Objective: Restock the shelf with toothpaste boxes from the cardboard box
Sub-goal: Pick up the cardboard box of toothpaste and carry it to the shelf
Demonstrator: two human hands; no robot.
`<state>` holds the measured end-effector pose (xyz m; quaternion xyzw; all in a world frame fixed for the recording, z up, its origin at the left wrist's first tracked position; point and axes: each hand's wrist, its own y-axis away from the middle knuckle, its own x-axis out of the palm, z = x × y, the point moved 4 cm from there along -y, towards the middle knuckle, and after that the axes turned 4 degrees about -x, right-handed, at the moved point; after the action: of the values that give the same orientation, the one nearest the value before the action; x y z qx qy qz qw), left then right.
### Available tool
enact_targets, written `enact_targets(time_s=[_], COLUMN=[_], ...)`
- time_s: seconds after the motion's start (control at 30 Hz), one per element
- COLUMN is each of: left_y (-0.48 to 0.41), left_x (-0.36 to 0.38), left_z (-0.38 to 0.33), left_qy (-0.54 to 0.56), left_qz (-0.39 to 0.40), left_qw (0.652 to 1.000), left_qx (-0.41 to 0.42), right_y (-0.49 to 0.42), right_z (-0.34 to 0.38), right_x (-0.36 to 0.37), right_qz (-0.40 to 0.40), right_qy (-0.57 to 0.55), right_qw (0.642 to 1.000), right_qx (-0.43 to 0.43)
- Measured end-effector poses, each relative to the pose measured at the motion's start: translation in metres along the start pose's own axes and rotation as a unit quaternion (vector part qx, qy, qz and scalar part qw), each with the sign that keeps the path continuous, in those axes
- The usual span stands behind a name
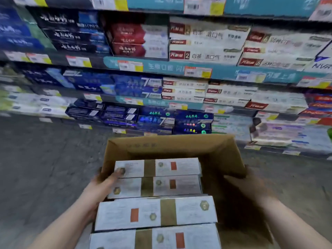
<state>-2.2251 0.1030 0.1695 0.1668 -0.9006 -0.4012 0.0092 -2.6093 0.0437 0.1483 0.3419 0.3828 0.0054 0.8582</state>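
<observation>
Toothpaste boxes (156, 186) lie crosswise, nearest my left hand (100, 184), gripping cardboard box (161, 146) wall, thumb on them; right hand (251, 186) clasps opposite wall.

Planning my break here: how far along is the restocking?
Early, it seems. Done: the shelves ahead look mostly full, and the cardboard box has bare space on its right, so some stock may be out. In hand: left hand and right hand grip the box's side walls; no pack is picked. Left: four white toothpaste boxes show inside it, all to shelve.
</observation>
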Motion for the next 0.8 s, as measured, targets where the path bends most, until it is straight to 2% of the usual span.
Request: enact_targets(time_s=[0.2, 0.43, 0.8], left_y=[-0.098, -0.2, -0.334], left_x=[-0.036, -0.076, -0.117], left_z=[0.049, 0.127, 0.249], left_qy=[0.031, 0.003, 0.074], left_qz=[-0.057, -0.117, -0.104], left_qw=[0.998, 0.993, 0.991], left_qx=[-0.011, -0.025, -0.046], right_y=[-0.086, -0.167, -0.267], right_z=[-0.004, 0.008, -0.017], right_x=[0.12, 0.239, 0.39], right_qz=[0.01, 0.045, 0.058], right_qy=[-0.02, 0.02, 0.038], right_qw=[1.0, 0.998, 0.996], right_qx=[0.013, -0.048, -0.061])
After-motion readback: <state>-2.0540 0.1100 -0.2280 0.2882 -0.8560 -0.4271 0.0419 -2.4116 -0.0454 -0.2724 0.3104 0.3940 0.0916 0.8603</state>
